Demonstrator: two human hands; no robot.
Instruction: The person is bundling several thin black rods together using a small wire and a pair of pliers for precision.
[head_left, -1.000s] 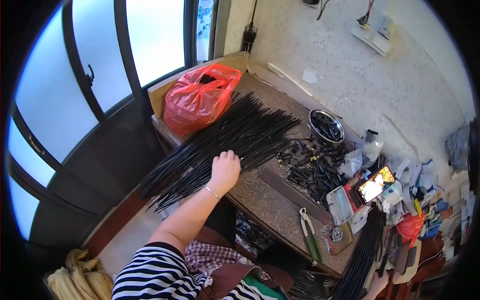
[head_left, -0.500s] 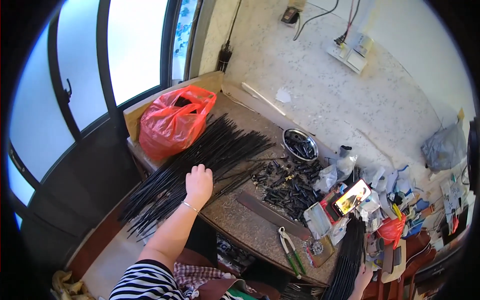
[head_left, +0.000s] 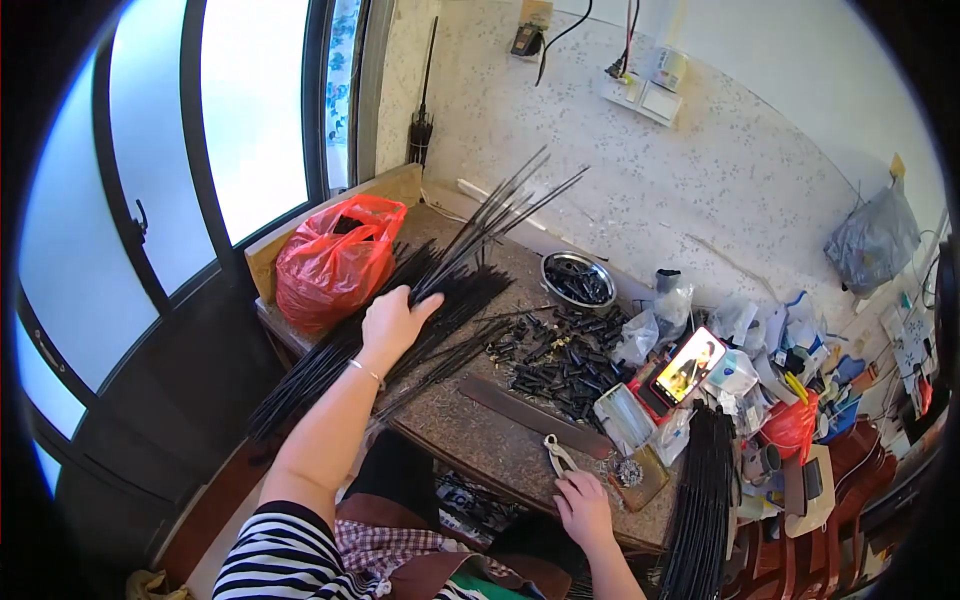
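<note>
My left hand (head_left: 390, 325) is closed round several long thin black rods (head_left: 478, 235), whose far ends rise above the table. Under and beside it spreads a large pile of similar black rods (head_left: 325, 375). My right hand (head_left: 585, 508) lies at the table's front edge, its fingers closed over the handles of a pair of pincers (head_left: 556, 455). The pincers' metal jaws point away from me, while the hand hides their green grips. Just right of the pincers is a small round cluster of metal bits (head_left: 628, 472).
Short black tubular parts (head_left: 570, 375) lie heaped mid-table, with more in a metal bowl (head_left: 602, 266). A flat brown bar (head_left: 535, 415) lies before them. A red plastic bag (head_left: 335, 262) stands left; a lit phone (head_left: 690, 365) and another black rod bundle (head_left: 700, 500) are right.
My left hand has gripped some rods and raised their far ends off the pile. My right hand has left the right-hand rod bundle and come leftward onto the pincers.
</note>
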